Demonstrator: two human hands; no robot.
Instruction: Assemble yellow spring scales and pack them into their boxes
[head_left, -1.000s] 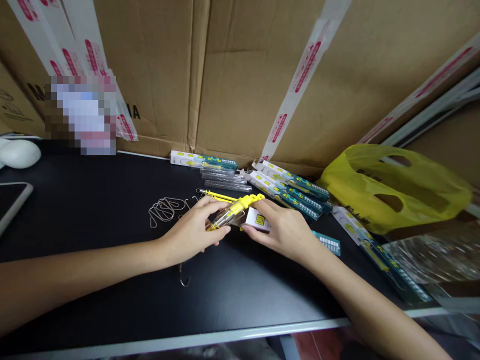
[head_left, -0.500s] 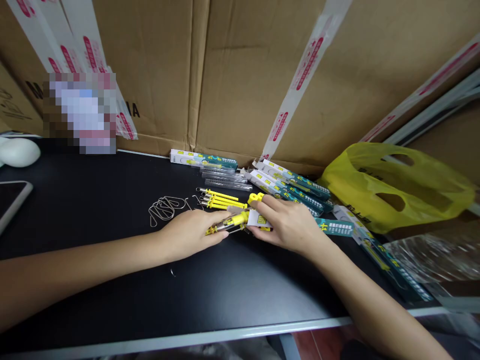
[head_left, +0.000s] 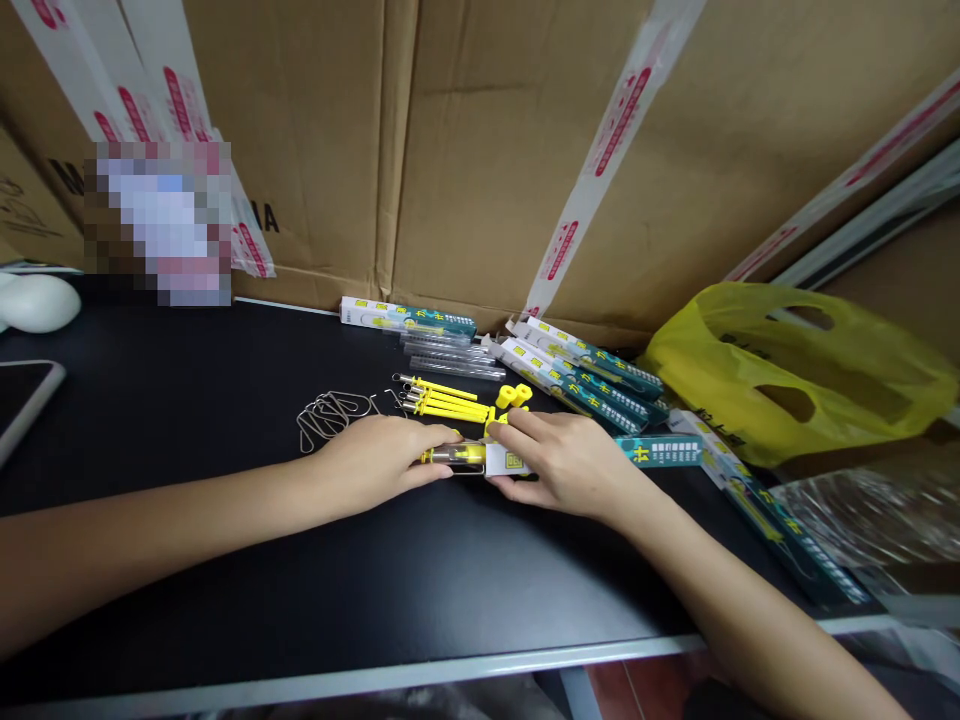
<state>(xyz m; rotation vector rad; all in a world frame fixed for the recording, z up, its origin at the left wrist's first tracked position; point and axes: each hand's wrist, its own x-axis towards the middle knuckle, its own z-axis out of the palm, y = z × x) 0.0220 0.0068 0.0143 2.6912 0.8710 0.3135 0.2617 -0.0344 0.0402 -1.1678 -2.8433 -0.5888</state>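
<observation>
My left hand [head_left: 390, 455] is closed, thumb and fingers pinching a clear and yellow spring scale [head_left: 466, 455]. The scale's right end is at the mouth of a slim white and teal box [head_left: 664, 451], partly inside it. My right hand [head_left: 566, 460] grips that box near its open end, hiding its middle. Just behind the hands lie several yellow rods with metal ends [head_left: 446, 402] and small yellow caps [head_left: 514, 396]. Bent wire hooks [head_left: 334, 415] sit beyond my left wrist. Clear plastic tubes [head_left: 456, 365] lie farther back.
More printed boxes [head_left: 577, 380] lie behind my right hand, another box [head_left: 772, 510] to its right. A yellow plastic bag [head_left: 795, 400] and clear plastic wrap [head_left: 877, 510] are at the right. A phone-like device [head_left: 26, 405] lies left. Large cardboard [head_left: 480, 150] stands along the black table's [head_left: 420, 590] back.
The spring scale has gone from tilted to nearly level and now lines up with the box mouth, with its end inside. Both hands shifted slightly; the yellow caps show more.
</observation>
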